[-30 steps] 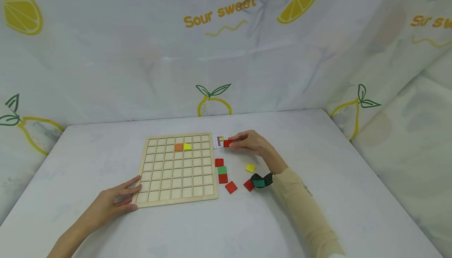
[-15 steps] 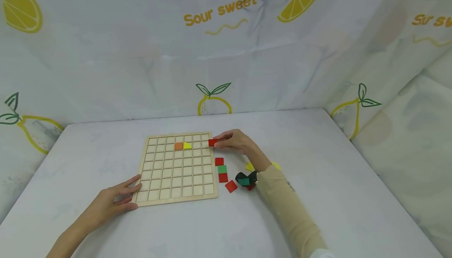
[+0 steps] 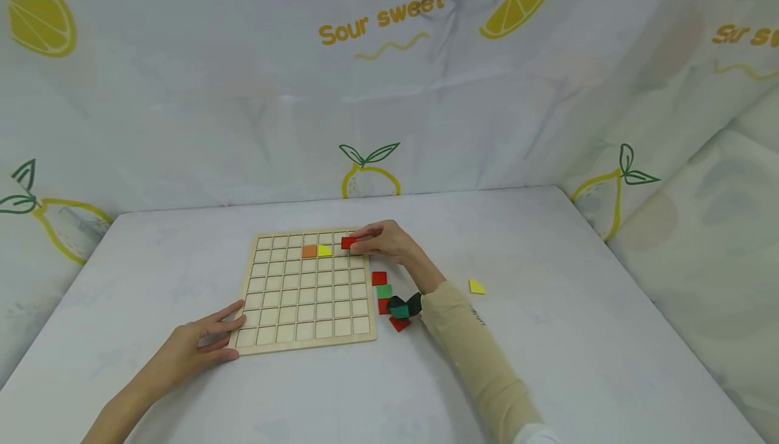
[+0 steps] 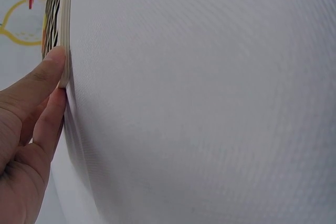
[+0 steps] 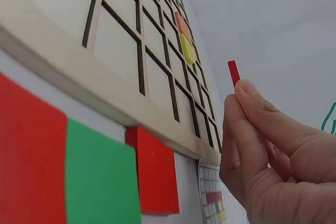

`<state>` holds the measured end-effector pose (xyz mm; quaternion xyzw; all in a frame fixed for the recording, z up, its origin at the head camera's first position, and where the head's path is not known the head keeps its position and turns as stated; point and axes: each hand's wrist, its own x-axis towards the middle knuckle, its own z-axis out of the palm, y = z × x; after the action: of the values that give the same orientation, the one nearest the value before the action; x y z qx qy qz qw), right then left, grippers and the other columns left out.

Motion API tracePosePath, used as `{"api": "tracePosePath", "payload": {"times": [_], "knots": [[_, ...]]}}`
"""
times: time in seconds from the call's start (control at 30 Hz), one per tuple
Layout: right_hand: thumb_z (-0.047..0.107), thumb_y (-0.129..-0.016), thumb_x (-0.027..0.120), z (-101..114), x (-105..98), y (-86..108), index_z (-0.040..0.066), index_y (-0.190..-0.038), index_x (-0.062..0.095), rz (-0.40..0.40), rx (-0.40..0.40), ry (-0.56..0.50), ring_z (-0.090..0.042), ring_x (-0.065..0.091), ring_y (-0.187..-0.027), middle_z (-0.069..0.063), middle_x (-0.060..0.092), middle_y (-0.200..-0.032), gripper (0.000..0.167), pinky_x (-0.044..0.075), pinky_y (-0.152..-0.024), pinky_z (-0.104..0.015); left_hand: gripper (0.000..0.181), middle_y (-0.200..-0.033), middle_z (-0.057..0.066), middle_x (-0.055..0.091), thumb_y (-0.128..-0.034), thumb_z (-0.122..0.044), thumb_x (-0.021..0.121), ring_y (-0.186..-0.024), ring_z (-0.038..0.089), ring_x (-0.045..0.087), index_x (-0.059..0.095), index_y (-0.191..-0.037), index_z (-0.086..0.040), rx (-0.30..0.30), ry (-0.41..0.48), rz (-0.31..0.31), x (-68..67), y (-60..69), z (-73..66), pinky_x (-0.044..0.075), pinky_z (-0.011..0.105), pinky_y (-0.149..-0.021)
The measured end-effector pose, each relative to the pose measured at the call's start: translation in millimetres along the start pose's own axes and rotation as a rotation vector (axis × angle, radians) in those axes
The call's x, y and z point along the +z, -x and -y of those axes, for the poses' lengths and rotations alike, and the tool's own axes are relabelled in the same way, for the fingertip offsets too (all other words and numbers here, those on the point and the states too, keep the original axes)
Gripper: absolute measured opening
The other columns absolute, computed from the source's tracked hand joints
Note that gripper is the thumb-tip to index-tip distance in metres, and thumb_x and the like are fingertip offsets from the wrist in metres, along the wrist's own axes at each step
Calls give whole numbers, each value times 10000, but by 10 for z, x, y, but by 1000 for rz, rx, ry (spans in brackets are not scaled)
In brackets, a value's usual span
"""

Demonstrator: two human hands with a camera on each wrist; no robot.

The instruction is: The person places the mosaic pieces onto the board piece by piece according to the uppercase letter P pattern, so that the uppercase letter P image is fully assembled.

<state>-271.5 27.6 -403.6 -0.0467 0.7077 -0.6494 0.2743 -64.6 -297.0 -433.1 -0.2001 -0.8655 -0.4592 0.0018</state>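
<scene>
In the head view a wooden grid board (image 3: 298, 331) lies on the table. My right hand (image 3: 389, 241) pinches a red square tile (image 3: 348, 243) between thumb and fingers above the board's upper right part. From the right wrist this red tile (image 5: 234, 73) appears nearly edge-on, raised off the grid. Fingertips of my left hand (image 3: 182, 356) touch the board's left edge near its front corner, the fingers mostly straight. An orange square tile (image 3: 309, 251) and a yellow quarter-round tile (image 3: 325, 251) sit side by side in grid cells.
Right of the board lie a red tile (image 3: 379, 278), a green tile (image 3: 384, 291) and further red tiles (image 3: 399, 324). Another yellow quarter-round tile (image 3: 477, 287) lies farther right. A printed pattern card (image 5: 210, 184) shows beside the board in the right wrist view.
My right hand has moved left with the red tile, from over the pattern card to over the board. The card is now hidden in the head view. My left hand stays put.
</scene>
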Motion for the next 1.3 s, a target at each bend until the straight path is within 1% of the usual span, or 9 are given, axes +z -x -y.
{"api": "tracePosePath", "payload": {"times": [0.23, 0.4, 0.57, 0.7, 0.77, 0.93, 1.03, 1.2, 1.3], "knots": [[-37, -821, 728, 29, 241, -64, -77, -1103, 669, -11, -47, 58, -160, 675, -843, -168, 694, -1039, 291, 585, -860, -315, 528, -1505, 13, 372, -782, -70, 765, -1203, -135, 395, 572, -1235, 120, 15, -9, -7, 3, -1, -17, 504, 104, -876], [-80, -827, 700, 56, 406, -83, -106, -1109, 647, 17, -74, 3, -250, 700, -864, -225, 676, -1046, 287, 577, -871, -386, 531, -1502, 49, 375, -788, -81, 762, -1212, -139, 380, 568, -1238, 123, 14, -13, 0, 3, -3, -33, 505, 102, -875], [-55, -818, 724, 76, 543, -90, -99, -1079, 660, -6, -126, 71, -175, 684, -798, -213, 687, -1014, 272, 601, -815, -322, 536, -1486, 154, 376, -797, -99, 758, -1209, -140, 379, 562, -1245, 122, 4, -18, 9, -2, -5, -42, 502, 102, -879], [-84, -807, 721, 75, 642, -122, -124, -1053, 654, -21, -150, 66, -218, 692, -803, -233, 681, -987, 258, 612, -776, -319, 541, -1476, 200, 364, -800, -108, 756, -1214, -149, 359, 558, -1249, 120, -10, -18, 18, -5, -9, -34, 498, 101, -884], [-94, -797, 725, 77, 686, -141, -128, -1042, 655, -31, -158, 73, -224, 686, -810, -237, 677, -982, 256, 615, -754, -299, 544, -1491, 147, 366, -797, -110, 759, -1216, -149, 356, 560, -1249, 117, -13, -15, 16, -8, -11, -30, 500, 103, -883], [-47, -770, 773, 92, 778, -170, -86, -973, 698, -94, -199, 222, -211, 666, -830, -203, 699, -935, 220, 601, -694, -219, 541, -1498, -100, 333, -792, -99, 760, -1224, -148, 341, 562, -1248, 115, -2, -14, 9, -18, -14, -24, 505, 107, -878], [-9, -762, 795, 100, 822, -184, -55, -934, 722, -134, -209, 319, -226, 672, -835, -174, 711, -894, 192, 585, -677, -196, 540, -1490, -118, 333, -789, -101, 763, -1229, -151, 334, 567, -1246, 111, 0, -21, 5, -15, -18, -22, 506, 106, -877], [44, -751, 821, 112, 894, -220, -18, -884, 748, -188, -238, 471, -219, 672, -821, -135, 724, -849, 164, 567, -717, -206, 548, -1481, 174, 371, -792, -127, 765, -1225, -158, 334, 568, -1245, 110, -18, -35, 13, -10, -25, -48, 503, 104, -878], [42, -746, 825, 127, 937, -230, -7, -868, 753, -207, -244, 519, -217, 672, -817, -120, 725, -832, 151, 574, -741, -229, 550, -1435, 283, 372, -793, -140, 766, -1224, -157, 333, 571, -1243, 110, -26, -45, 14, -12, -29, -59, 501, 102, -879]]}}
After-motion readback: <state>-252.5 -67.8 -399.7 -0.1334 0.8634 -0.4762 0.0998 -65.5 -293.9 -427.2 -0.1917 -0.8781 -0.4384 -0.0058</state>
